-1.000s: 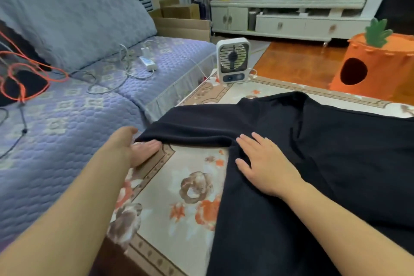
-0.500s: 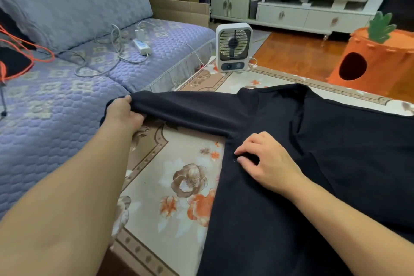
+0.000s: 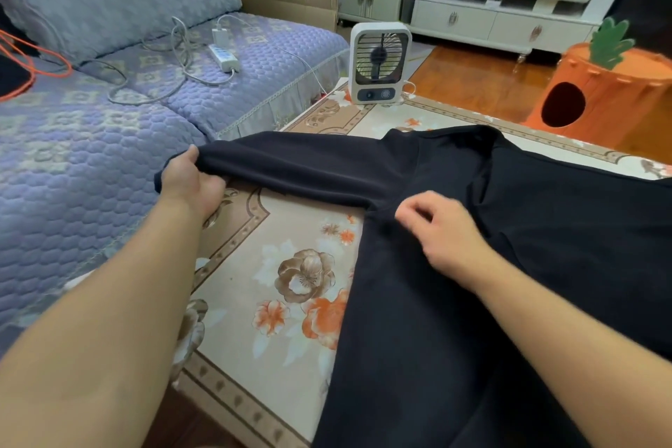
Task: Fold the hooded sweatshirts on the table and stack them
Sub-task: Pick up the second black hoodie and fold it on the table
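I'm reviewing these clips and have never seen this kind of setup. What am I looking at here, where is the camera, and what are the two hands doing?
No machine here: a person wears one wide-angle camera on the head, looking down at their own bare hands. A black hooded sweatshirt lies spread on a table with a flowered cloth. The left hand grips the end of the sleeve, stretched out toward the sofa. The right hand pinches the fabric near the armpit. A small fan stands at the table's far edge.
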Demonstrator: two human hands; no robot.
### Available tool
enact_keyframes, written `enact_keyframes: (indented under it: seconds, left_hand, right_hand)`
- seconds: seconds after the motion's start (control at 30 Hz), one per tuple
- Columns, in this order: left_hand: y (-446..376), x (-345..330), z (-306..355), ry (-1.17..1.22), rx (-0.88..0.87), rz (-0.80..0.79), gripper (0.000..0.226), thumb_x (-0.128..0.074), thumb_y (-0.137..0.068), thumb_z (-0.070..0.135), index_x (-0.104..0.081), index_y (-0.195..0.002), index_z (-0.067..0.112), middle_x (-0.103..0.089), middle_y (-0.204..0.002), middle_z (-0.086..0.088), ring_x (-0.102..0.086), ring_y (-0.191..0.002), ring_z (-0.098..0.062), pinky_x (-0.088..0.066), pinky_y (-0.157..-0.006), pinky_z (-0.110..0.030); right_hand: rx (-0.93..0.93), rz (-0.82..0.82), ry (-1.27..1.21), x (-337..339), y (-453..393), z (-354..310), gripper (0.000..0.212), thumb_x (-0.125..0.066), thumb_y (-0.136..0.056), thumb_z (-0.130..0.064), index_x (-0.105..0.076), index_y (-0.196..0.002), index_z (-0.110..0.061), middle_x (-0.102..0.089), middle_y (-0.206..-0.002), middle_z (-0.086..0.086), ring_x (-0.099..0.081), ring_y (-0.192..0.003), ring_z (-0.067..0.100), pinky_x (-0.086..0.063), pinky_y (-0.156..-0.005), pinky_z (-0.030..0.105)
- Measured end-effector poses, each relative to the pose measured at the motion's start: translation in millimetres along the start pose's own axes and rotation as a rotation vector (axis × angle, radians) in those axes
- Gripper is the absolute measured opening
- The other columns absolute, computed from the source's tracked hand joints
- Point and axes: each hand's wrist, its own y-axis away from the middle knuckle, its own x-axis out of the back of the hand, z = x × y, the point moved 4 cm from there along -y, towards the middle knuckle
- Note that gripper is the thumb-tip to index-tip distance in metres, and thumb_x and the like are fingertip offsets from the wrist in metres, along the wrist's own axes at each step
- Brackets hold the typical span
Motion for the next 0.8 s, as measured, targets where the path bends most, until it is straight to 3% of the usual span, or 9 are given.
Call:
enact_keyframes:
  seconds: [0.13,0.27,0.33,0.4,0.5,0.6,0.67,0.73,0.8]
  left_hand:
    - [16.5,-19.1,6.8,-0.112,-0.108,0.145,0.048,-0.068,-0.091,0.029,-0.053,-0.134,0.016,-0.069,-0.116,-0.006,-0.069,-0.101,-0.024,-0.061,-0.076,-0.04]
    - [68.9,-94.0,6.7,-0.322,-0.41,-0.047,0.05,-0.06,-0.092,0.025,-0.048,-0.139,0.016,-0.067,-0.121,-0.003,-0.068,-0.108,-0.02,-0.059,-0.09,-0.039]
    - [126.6,-150.1,-14.5,-0.51,-0.634,-0.225,0.04,-0.057,-0.091,0.023,-0.053,-0.129,0.014,-0.067,-0.122,0.0,-0.065,-0.112,-0.015,-0.052,-0.101,-0.033]
    - [199.1,-199.5,-62.1,-0.635,-0.814,-0.472,0.031,-0.055,-0.092,0.02,-0.055,-0.122,0.018,-0.066,-0.117,0.003,-0.062,-0.109,-0.011,-0.047,-0.1,-0.023]
    - [300.0,-230.7,-167.1,-0.905,-0.931,-0.829,0.031,-0.056,-0.098,0.017,-0.054,-0.128,0.014,-0.061,-0.12,0.004,-0.056,-0.109,-0.007,-0.039,-0.097,-0.01]
    - [345.4,-203.7,-283.3,-1.656,-0.921,-1.193,0.062,-0.059,-0.097,0.029,-0.032,-0.151,0.015,-0.032,-0.16,-0.007,-0.026,-0.149,-0.026,-0.021,-0.123,-0.04]
    - [331.8,-171.9,-306.5,-2.017,-1.153,-1.187,0.076,-0.06,-0.091,0.033,-0.023,-0.157,0.024,-0.015,-0.167,-0.008,-0.008,-0.154,-0.035,-0.009,-0.123,-0.056]
    - [308.3,-152.4,-286.3,-2.028,-1.373,-1.051,0.08,-0.064,-0.076,0.029,-0.039,-0.151,0.024,-0.029,-0.161,-0.013,-0.02,-0.148,-0.042,-0.019,-0.117,-0.059]
    - [266.5,-136.5,-254.6,-2.078,-1.368,-0.799,0.082,-0.068,-0.068,0.023,-0.047,-0.147,0.018,-0.035,-0.156,-0.018,-0.027,-0.143,-0.047,-0.024,-0.112,-0.06]
  right_hand:
    - [-0.308,0.223,-0.377,67.5,-4.5,4.5,0.018,-0.049,-0.097,-0.017,-0.058,-0.081,-0.017,-0.059,-0.082,0.0,-0.06,-0.078,0.015,-0.058,-0.08,0.043]
    - [-0.447,0.395,-0.267,161.4,42.3,32.2,0.019,-0.04,-0.097,-0.017,-0.055,-0.087,-0.011,-0.06,-0.083,0.007,-0.057,-0.074,0.022,-0.055,-0.072,0.044]
    - [-0.522,0.443,-0.3,200.9,72.2,52.1,0.019,-0.039,-0.098,-0.015,-0.054,-0.087,-0.011,-0.06,-0.086,0.009,-0.058,-0.074,0.022,-0.052,-0.07,0.04]
    - [-0.565,0.504,-0.587,233.4,95.5,66.8,0.017,-0.04,-0.1,-0.01,-0.053,-0.089,-0.012,-0.061,-0.089,0.01,-0.061,-0.079,0.023,-0.053,-0.071,0.036]
    - [-0.551,0.586,-1.095,273.8,125.4,79.4,0.014,-0.04,-0.104,-0.009,-0.053,-0.108,-0.006,-0.061,-0.115,0.016,-0.062,-0.107,0.033,-0.053,-0.092,0.047]
    - [-0.595,0.719,-1.355,302.1,167.1,107.5,0.022,-0.042,-0.104,-0.012,-0.058,-0.119,-0.007,-0.057,-0.132,0.021,-0.057,-0.12,0.039,-0.044,-0.104,0.057]
    - [-0.669,0.751,-1.399,306.3,198.2,126.4,0.035,-0.044,-0.103,-0.015,-0.057,-0.135,-0.011,-0.058,-0.138,0.016,-0.057,-0.123,0.036,-0.041,-0.105,0.057]
    - [-0.74,0.755,-1.367,305.6,221.6,144.5,0.038,-0.046,-0.103,-0.017,-0.052,-0.14,-0.013,-0.057,-0.138,0.01,-0.058,-0.118,0.033,-0.04,-0.1,0.056]
    - [-0.751,0.706,-1.297,303.9,229.5,150.2,0.032,-0.051,-0.101,-0.017,-0.056,-0.132,-0.015,-0.06,-0.131,0.005,-0.06,-0.113,0.028,-0.04,-0.098,0.054]
